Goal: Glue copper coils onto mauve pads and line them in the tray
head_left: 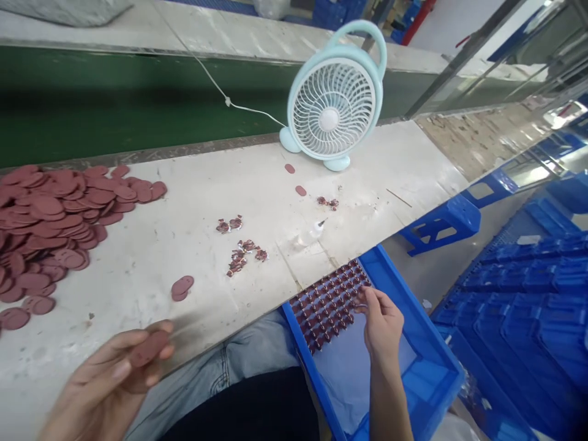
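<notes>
My left hand point(114, 373) pinches a dark red oval disc point(149, 349) between thumb and fingers, over the table's near edge. My right hand point(382, 315) reaches into a blue crate point(427, 349), its fingertips pressed together at the edge of the rows of small dark red pieces point(326, 303). Whatever those fingertips hold is too small or hidden to make out. The pieces stand in tight rows on a pale sheet point(344, 380) inside the crate. Two overlapping oval discs point(182, 286) lie on the table just beyond my left hand.
A large pile of oval discs point(55, 220) covers the table's left side. Small clusters of brown-and-white pieces point(245, 254), a small clear bottle with a dark tip point(315, 229) and a light blue fan point(331, 116) stand further along. Blue crates point(519, 312) are stacked at right, near a blue stool point(443, 223).
</notes>
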`<state>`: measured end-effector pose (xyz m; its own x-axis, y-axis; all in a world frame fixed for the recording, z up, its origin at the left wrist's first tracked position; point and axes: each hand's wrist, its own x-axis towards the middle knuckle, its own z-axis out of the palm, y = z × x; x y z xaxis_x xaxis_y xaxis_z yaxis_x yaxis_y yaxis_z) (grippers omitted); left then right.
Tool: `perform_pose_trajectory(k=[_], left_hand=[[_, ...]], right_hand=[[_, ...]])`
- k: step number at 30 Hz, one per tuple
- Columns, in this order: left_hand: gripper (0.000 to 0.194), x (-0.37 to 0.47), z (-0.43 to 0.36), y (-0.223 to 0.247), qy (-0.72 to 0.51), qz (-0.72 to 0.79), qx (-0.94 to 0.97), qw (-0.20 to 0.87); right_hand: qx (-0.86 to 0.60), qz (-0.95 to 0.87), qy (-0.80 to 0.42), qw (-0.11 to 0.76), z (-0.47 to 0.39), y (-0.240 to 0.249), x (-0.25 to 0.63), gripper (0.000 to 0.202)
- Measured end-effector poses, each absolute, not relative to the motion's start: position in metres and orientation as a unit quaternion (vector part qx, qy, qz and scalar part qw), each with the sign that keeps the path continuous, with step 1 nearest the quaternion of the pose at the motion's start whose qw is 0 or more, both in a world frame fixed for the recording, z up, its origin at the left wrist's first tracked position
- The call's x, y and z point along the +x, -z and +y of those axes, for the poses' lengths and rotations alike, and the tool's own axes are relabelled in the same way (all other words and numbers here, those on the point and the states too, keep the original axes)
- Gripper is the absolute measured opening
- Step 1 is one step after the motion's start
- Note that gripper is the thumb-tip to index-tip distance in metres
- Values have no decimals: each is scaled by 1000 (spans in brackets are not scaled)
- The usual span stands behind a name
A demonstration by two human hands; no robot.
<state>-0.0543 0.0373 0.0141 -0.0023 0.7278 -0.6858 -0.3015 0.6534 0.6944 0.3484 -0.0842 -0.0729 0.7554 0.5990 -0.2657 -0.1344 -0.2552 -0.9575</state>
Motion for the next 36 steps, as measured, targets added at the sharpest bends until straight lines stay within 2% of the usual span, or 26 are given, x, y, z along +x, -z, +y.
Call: perform_pose_trajectory(k=[2,6,8,10,12,14,18,24,27,36], left_hand=[[28,-34,32,-20,-389,560,139,718],[30,-10,23,-22,-395,471,86,784],[28,-7,19,-19,-390,432,72,810],[26,-6,16,-15,-391,391,68,831],[23,-6,13,-11,-397,358,66,843],[21,-5,11,-8,-403,343,66,846],[21,0,6,-3,-411,331,62,847],[21,8,0,-1,-413,319,55,851],[21,9,-2,-1,-412,326,49,849],[21,8,-4,1,-410,321,43,853]], right_hand=[[-623,-153,-417,644,-57,49,316,37],[-407,-131,-601,676,14,24,269,58],[-305,-116,-651,686,48,20,263,55],[-219,-99,-683,690,74,17,263,43],[-160,-81,-705,686,86,12,262,30],[-135,-70,-724,672,83,4,256,29],[-248,-174,-690,657,42,-18,222,39],[-483,-417,-430,639,-12,-21,163,27],[-510,-445,-356,645,-15,-16,153,27],[-540,-447,-294,650,-15,-12,149,25]])
